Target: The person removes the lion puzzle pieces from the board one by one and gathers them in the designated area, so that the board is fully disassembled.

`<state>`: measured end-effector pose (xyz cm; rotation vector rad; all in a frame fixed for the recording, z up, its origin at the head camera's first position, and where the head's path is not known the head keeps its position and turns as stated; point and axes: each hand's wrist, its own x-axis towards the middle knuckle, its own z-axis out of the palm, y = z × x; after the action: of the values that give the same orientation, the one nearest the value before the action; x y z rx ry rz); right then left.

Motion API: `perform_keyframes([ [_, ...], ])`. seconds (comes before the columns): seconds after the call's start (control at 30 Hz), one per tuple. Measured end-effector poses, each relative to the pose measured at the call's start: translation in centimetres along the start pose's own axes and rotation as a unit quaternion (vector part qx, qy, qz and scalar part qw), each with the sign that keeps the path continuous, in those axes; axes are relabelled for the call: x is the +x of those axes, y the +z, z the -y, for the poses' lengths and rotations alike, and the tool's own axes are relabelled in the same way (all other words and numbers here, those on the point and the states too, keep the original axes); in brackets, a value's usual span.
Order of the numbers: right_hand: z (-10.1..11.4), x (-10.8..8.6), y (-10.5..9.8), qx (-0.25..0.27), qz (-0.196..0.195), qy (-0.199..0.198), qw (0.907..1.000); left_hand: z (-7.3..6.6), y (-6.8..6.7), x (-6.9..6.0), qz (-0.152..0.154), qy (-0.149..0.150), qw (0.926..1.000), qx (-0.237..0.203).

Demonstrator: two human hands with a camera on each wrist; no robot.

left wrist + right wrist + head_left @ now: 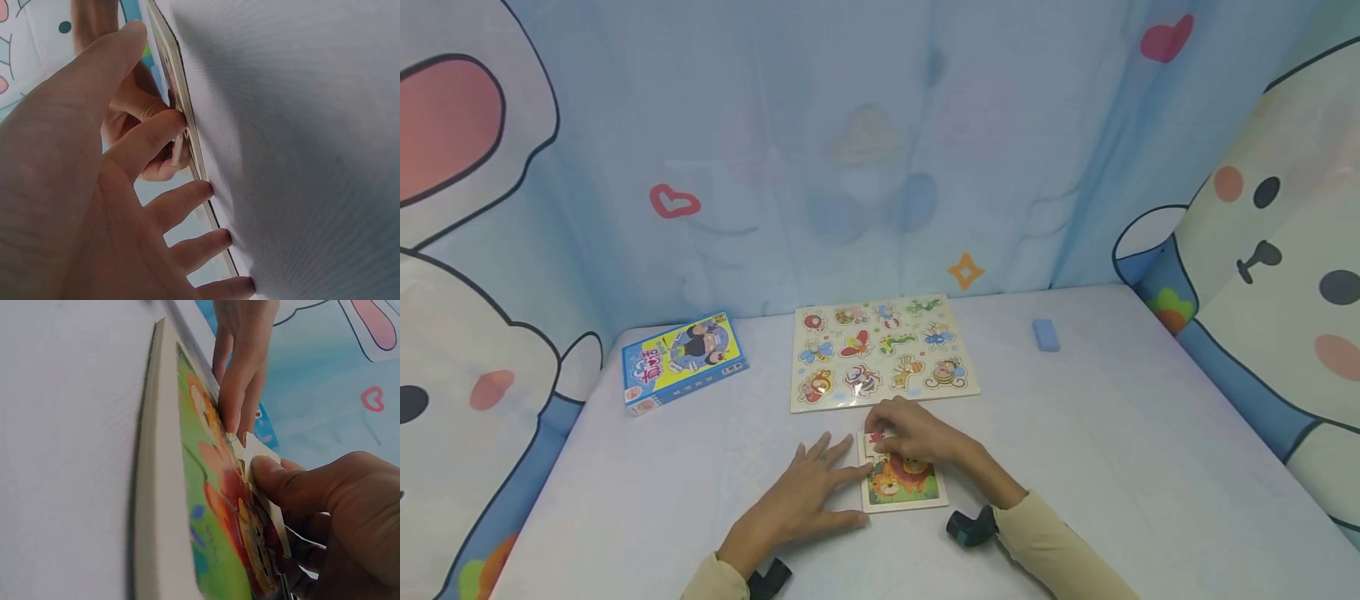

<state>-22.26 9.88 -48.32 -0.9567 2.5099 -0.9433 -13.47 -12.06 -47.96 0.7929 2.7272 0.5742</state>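
A small wooden jigsaw puzzle [906,483] with a lion picture and a pale frame lies on the white table in the head view. Over its upper left part, my right hand [917,429] pinches a puzzle piece [265,487], which stands tilted above the board in the right wrist view. My left hand [808,492] is spread at the puzzle's left side, its fingers apart. Its index fingertip touches the puzzle's edge in the left wrist view, and the other fingertips rest on the table. The pinched piece's printed face is mostly hidden.
Behind the hands lies a large insect picture board [883,354]. A blue and yellow box [685,362] is at the back left, and a small blue block [1046,335] at the back right. A patterned curtain [850,150] hangs along the table's far edge.
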Motion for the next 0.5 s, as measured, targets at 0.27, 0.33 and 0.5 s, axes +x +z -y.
perform_keyframes([
  [0.27, -0.17, 0.09, -0.11, 0.011, 0.007, 0.011, 0.9998, -0.03, -0.01, 0.03, 0.000, -0.003, 1.0000, 0.002],
  [0.33, -0.32, 0.07, -0.11, 0.006, 0.009, 0.007, 0.9999, -0.03, 0.00, 0.03, 0.000, -0.003, 1.0000, 0.000],
  [0.5, -0.63, -0.01, -0.10, 0.017, 0.006, -0.004, 0.9998, -0.10, 0.04, 0.00, -0.002, -0.003, 1.0000, -0.002],
])
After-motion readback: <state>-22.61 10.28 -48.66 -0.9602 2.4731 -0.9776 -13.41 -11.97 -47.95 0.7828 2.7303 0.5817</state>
